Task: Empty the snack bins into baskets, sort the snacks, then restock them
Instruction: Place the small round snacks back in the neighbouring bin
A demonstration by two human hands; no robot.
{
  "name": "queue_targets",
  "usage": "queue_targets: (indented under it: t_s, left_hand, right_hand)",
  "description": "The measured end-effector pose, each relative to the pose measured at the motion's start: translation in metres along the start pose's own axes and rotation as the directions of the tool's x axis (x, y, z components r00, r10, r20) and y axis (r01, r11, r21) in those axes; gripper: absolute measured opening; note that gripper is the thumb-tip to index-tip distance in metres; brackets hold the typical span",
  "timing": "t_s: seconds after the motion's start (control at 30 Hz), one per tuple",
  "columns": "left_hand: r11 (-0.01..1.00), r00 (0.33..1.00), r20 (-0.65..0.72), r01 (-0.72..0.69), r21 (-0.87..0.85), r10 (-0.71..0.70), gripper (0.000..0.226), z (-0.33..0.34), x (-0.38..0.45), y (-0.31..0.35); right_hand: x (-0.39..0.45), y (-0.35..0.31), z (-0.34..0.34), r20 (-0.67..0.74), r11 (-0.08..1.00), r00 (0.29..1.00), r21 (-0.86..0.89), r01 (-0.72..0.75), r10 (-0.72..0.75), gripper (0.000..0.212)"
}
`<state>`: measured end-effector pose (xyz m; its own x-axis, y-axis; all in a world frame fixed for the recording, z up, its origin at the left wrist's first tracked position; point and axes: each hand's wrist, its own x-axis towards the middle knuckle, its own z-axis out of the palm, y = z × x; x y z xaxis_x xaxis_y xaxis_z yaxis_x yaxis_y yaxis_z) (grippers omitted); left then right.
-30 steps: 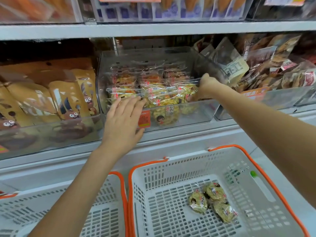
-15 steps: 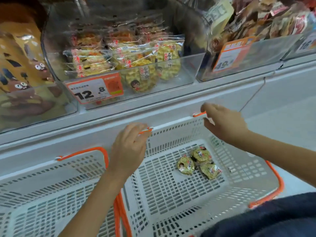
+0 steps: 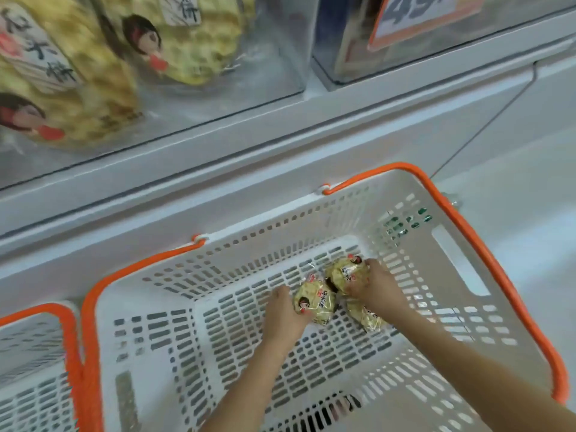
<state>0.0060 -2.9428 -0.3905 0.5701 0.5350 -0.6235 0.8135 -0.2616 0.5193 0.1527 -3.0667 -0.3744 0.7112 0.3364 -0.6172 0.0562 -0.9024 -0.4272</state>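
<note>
Three round yellow snack packs lie on the floor of a white basket with an orange rim [image 3: 467, 219]. My left hand [image 3: 285, 316] grips the near-left pack [image 3: 316, 302] from its left side. My right hand [image 3: 378, 289] grips the far pack [image 3: 346, 271] from the right. A third pack [image 3: 367, 319] lies partly under my right wrist. Above, the clear snack bin [image 3: 280, 57] on the shelf holds more of the same packs [image 3: 199, 42].
A second white, orange-rimmed basket [image 3: 62, 332] stands to the left, touching the first. Another clear bin with an orange price tag [image 3: 424, 14] sits at the upper right. The white shelf ledge [image 3: 249, 163] runs just behind the baskets.
Both hands dropped from the basket's far rim to its floor and took hold of the packs. The view moved closer and lower toward the basket.
</note>
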Motion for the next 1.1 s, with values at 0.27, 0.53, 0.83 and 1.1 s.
queue_targets:
  t_s: [0.27,0.53,0.83,1.1]
  left_hand:
    - [0.963,0.997,0.013,0.073,-0.261,-0.072,0.042,0.003,0.016,0.005]
    - [0.9,0.995,0.088,0.004,-0.436,0.039,0.03,-0.113,-0.055,0.01]
    - [0.552,0.989,-0.068,-0.129,-0.824,0.13,0.016,-0.265,-0.207,0.012]
    - [0.365,0.949,-0.235,-0.299,-0.882,0.208,0.027,-0.305,-0.312,-0.032]
  right_hand:
    - [-0.001,-0.011,0.002,-0.14,0.983,0.98,-0.136,0.123,-0.142,0.051]
    - [-0.071,-0.064,-0.075,0.266,0.869,0.955,0.495,-0.016,-0.134,0.048]
    - [-0.213,-0.204,-0.155,0.47,0.812,0.685,0.481,0.331,-0.557,0.031]
    - [-0.333,-0.263,-0.137,0.127,0.623,0.663,0.508,0.595,-0.737,0.051]
